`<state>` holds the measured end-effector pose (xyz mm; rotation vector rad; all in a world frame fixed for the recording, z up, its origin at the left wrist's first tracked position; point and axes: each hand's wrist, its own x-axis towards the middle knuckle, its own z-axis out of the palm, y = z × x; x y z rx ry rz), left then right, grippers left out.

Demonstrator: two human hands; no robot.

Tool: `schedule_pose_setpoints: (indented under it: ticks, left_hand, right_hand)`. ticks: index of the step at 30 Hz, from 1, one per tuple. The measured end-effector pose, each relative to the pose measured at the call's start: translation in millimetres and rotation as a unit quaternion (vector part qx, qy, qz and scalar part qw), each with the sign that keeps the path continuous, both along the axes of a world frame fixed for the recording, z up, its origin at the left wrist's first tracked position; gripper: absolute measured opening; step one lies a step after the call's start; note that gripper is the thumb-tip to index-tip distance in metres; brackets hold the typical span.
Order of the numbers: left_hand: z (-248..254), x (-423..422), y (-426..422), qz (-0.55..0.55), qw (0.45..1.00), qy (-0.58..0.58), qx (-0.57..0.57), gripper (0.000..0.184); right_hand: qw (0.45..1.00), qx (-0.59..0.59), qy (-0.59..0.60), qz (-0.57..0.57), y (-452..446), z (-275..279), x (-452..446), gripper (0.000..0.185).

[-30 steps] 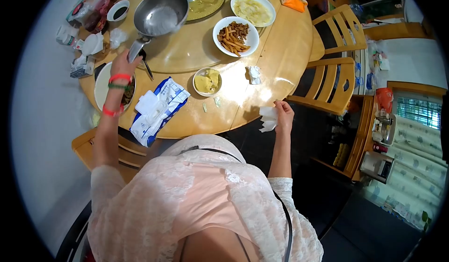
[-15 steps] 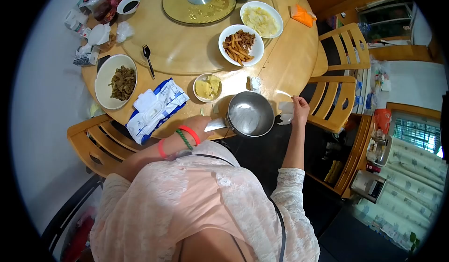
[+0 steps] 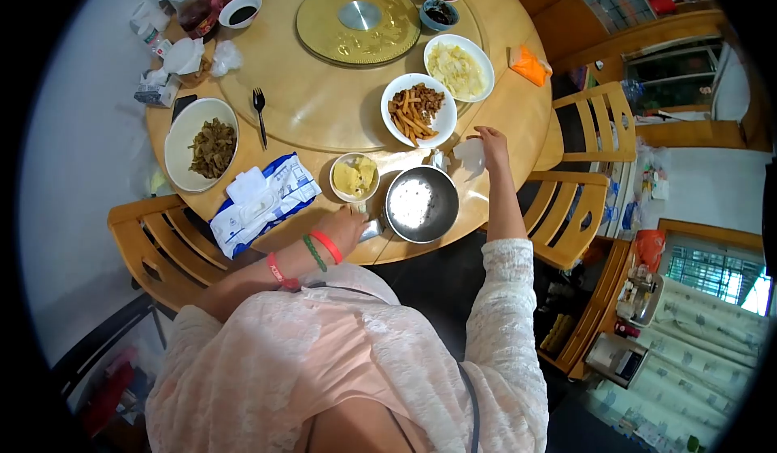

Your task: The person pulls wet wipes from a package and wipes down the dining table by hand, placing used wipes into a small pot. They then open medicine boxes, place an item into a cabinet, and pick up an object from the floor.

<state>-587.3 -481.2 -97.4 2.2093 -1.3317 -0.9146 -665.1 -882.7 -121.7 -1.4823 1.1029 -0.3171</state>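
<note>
My left hand (image 3: 341,230) is closed at the short handle of a metal saucepan (image 3: 421,205), with part of the handle showing beyond the fingers. The pan is at the near table edge, its shiny inside facing up. In my right hand (image 3: 492,147), a thin white wipe (image 3: 469,158) is pinched by the fingertips and hangs over the table, right of the pan. A crumpled white tissue (image 3: 439,159) lies just behind the pan. Next to my left hand stands a small bowl of yellow food (image 3: 354,178). Further left lies a blue-and-white wipes pack (image 3: 263,202).
Behind the pan are a bowl of fries and minced food (image 3: 418,111) and a plate of cabbage (image 3: 459,67). A large bowl (image 3: 201,146) and black fork (image 3: 259,119) are left. The glass turntable (image 3: 358,20) is further back; wooden chairs (image 3: 571,218) flank the table.
The saucepan has moved slightly left, from overhanging the edge to further over the table. My right hand has moved forward and left, carrying the wipe from beside the table to above it.
</note>
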Motion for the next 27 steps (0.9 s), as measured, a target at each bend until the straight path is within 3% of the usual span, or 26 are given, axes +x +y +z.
schedule_pose_setpoints:
  ticks: [2,4,5,8,9,11,12,14,15,16,19,24,26,27]
  left_hand:
    - [-13,33,-28,0.052,0.99,-0.014,-0.134,0.027]
    - [-18,79,-71,0.133,0.978,0.0,-0.161,0.028]
    - [-30,98,-98,0.201,0.969,0.075,-0.123,0.03]
    - [-81,135,-168,0.238,0.929,0.255,-0.125,0.035]
    - [-78,139,-177,0.2,0.951,0.212,-0.1,0.033]
    - [-87,136,-197,0.344,0.871,0.337,-0.097,0.03]
    - [-84,136,-197,0.343,0.871,0.339,-0.088,0.027]
    - [-97,138,-201,0.279,0.949,0.112,-0.098,0.025]
    - [-90,138,-204,0.3,0.937,0.158,-0.084,0.025]
    - [-93,139,-203,0.29,0.947,0.094,-0.1,0.027]
    - [-92,140,-198,0.306,0.94,0.11,-0.101,0.028]
    - [-84,168,-155,0.365,0.911,0.086,-0.174,0.026]
    - [-74,195,-140,0.403,0.873,0.223,-0.158,0.024]
    - [-84,212,-137,0.42,0.86,0.228,-0.177,0.025]
  right_hand:
    - [0.999,0.009,0.041,-0.031,-16,3,25,0.028]
    - [0.997,0.061,0.016,-0.037,-42,-7,41,0.03]
    - [0.992,0.112,-0.008,-0.052,-56,-15,47,0.032]
    - [0.991,0.127,-0.02,-0.044,-87,-35,65,0.03]
    - [0.991,0.125,-0.022,-0.036,-94,-40,70,0.03]
    - [0.99,0.136,0.026,-0.027,-102,-49,71,0.034]
    - [0.99,0.134,0.027,-0.021,-102,-52,69,0.034]
    - [0.988,0.152,-0.002,-0.017,-100,-55,71,0.033]
    - [0.989,0.143,-0.009,-0.023,-102,-58,74,0.033]
    - [0.989,0.144,-0.007,-0.015,-103,-61,76,0.033]
    - [0.988,0.151,0.028,-0.014,-110,-62,76,0.031]
    - [0.984,0.176,-0.02,-0.012,-115,-66,75,0.029]
    - [0.983,0.183,-0.021,-0.005,-118,-69,74,0.029]
    - [0.985,0.169,-0.018,-0.011,-121,-73,74,0.028]
